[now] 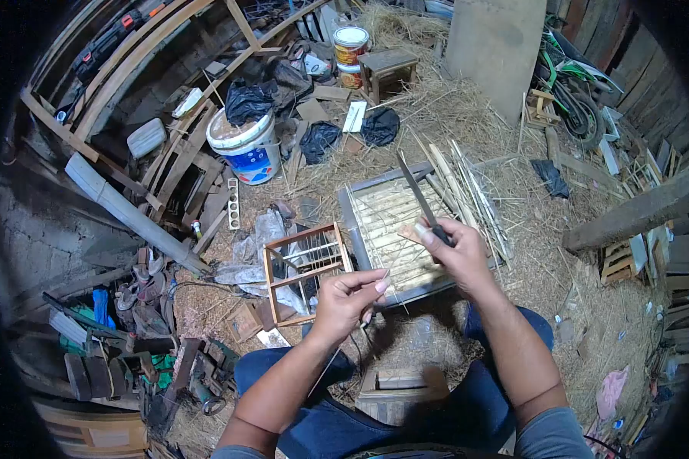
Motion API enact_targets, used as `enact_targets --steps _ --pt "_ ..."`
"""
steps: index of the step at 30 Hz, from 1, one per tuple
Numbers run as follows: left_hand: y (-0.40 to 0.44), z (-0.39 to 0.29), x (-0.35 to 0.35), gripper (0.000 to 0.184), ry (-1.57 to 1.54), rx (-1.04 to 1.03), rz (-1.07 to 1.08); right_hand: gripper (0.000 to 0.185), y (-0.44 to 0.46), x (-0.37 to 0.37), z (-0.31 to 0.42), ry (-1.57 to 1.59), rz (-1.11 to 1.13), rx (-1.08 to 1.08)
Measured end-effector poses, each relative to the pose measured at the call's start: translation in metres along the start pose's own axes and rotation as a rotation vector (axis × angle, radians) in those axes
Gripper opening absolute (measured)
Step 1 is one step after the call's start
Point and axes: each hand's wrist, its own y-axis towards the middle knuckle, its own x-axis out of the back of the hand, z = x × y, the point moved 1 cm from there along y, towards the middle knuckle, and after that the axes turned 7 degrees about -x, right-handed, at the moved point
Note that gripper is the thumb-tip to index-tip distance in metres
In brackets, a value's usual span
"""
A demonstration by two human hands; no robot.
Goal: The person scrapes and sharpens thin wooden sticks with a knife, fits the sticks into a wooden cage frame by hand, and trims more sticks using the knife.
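Note:
My right hand point(461, 254) is closed around the black handle of a long knife point(419, 190), its blade pointing up and away from me. By that thumb is a small tan piece point(410, 232); whether the hand touches it I cannot tell. My left hand point(351, 303) pinches a thin wooden stick point(326, 372) that runs back along the forearm. Beneath both hands lies a dark-framed slatted board point(375, 200) with thin strips on it. A small wooden frame with thin bars point(282, 284) stands just left of it.
A bundle of split strips point(467, 191) leans over the board's right edge. Further off are a white bucket point(251, 157), a small stool point(389, 67) and a green motorbike point(573, 96). A vise point(207, 394) sits at lower left, and a wooden beam point(635, 206) juts in from the right.

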Motion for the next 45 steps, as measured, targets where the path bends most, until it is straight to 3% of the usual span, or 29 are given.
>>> enact_targets --steps 4,19,26,35,41,45 --pt "-0.002 -0.002 -0.004 0.025 -0.046 -0.016 0.073 0.021 -0.005 -0.015 0.013 0.327 0.170 -0.186" --pt "-0.014 -0.005 -0.004 0.020 0.014 0.061 0.114 0.029 0.012 0.014 0.024 0.375 -0.098 -0.104" --pt "-0.016 -0.003 -0.005 0.020 -0.007 0.037 0.130 0.031 0.011 0.010 0.022 0.507 -0.055 -0.148" --pt "-0.013 -0.002 -0.004 0.022 -0.075 0.029 0.122 0.027 -0.004 -0.012 0.018 0.479 0.038 -0.202" --pt "-0.012 0.000 -0.004 0.024 -0.112 0.033 0.106 0.019 -0.011 -0.030 0.006 0.393 0.097 -0.109" --pt "-0.011 0.000 -0.005 0.025 -0.142 0.001 0.073 0.028 -0.016 -0.032 0.004 0.279 0.111 -0.024"
